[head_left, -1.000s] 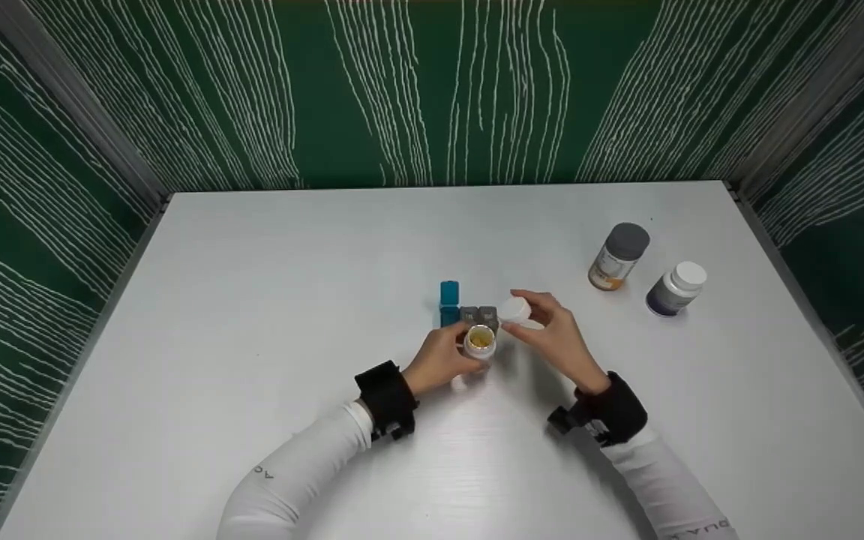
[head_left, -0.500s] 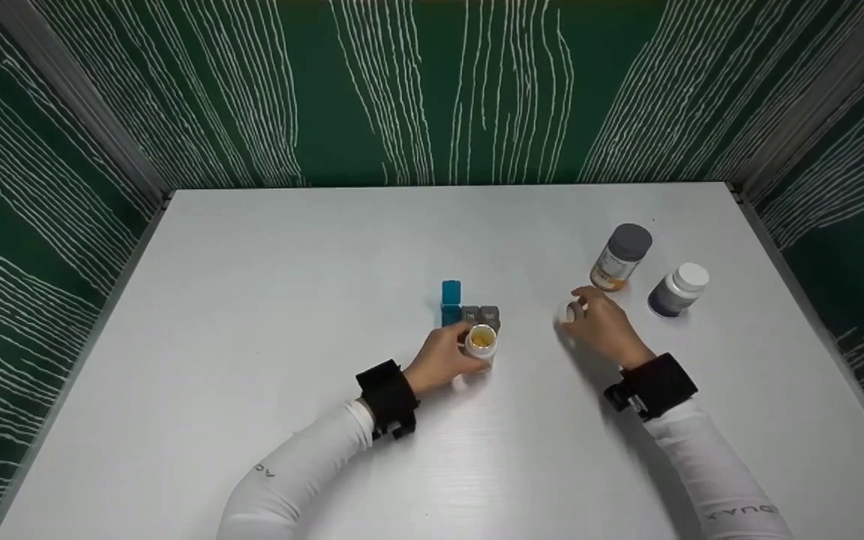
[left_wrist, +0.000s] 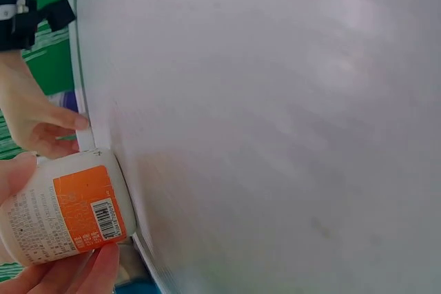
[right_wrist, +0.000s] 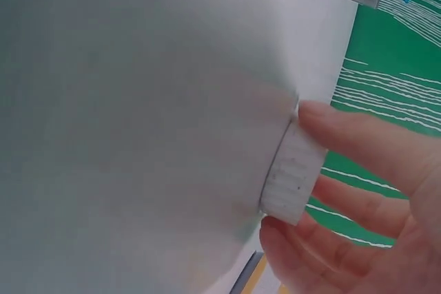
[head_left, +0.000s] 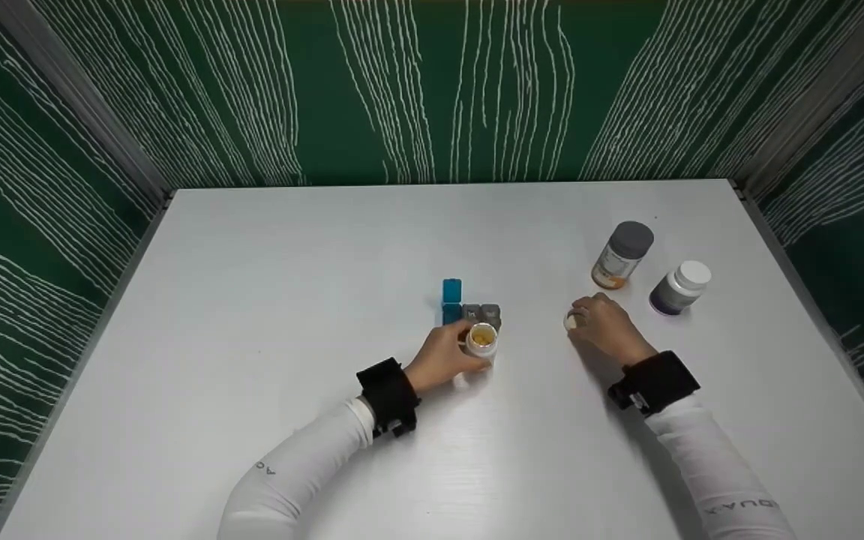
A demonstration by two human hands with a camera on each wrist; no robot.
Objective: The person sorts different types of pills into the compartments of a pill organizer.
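My left hand grips a white pill bottle, uncapped, with yellowish contents showing through its mouth. An orange label with a barcode faces the camera on that bottle in the left wrist view. Just beyond it sits a pill organizer with grey compartments and a blue one whose lid stands open; the hand and bottle hide part of it. To the right, my right hand pinches a white ribbed cap between thumb and fingers, at the tabletop.
Beyond my right hand stand a bottle with a grey lid and, farther right, a white-capped bottle with a dark label. The white table is bordered by green walls with white streaks.
My right hand has carried the cap away from the bottle, to the right and down to the tabletop. The left hand and bottle have stayed in place.
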